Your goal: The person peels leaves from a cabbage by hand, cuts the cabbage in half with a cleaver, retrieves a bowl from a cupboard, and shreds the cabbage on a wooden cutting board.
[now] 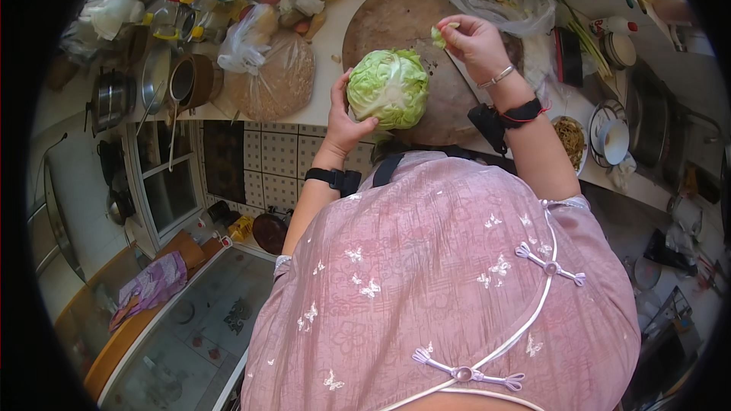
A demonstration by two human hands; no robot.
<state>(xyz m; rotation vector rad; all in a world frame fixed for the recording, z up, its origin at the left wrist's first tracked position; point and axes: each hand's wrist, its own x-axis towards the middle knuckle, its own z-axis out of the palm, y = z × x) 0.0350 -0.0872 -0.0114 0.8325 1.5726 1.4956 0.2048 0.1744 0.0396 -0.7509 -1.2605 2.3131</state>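
Note:
A round green cabbage (388, 89) is held up by my left hand (349, 116), whose fingers and thumb wrap its left side. Behind and below it lies a large round wooden cutting board (378, 19) on the counter. Over the board's right part, my right hand (474, 46) pinches a small torn piece of cabbage leaf (443, 33) between thumb and fingers. That piece is apart from the head. A long thin edge, perhaps a knife (463, 76), lies on the board below my right hand; most of it is hidden.
A tied plastic bag of brown food (270, 80) lies left of the board, near pots (114, 103). A crumpled clear bag (502, 0) and green onions (575, 27) are at the back right. A plate of food (569, 139) and a white bowl (612, 141) stand right.

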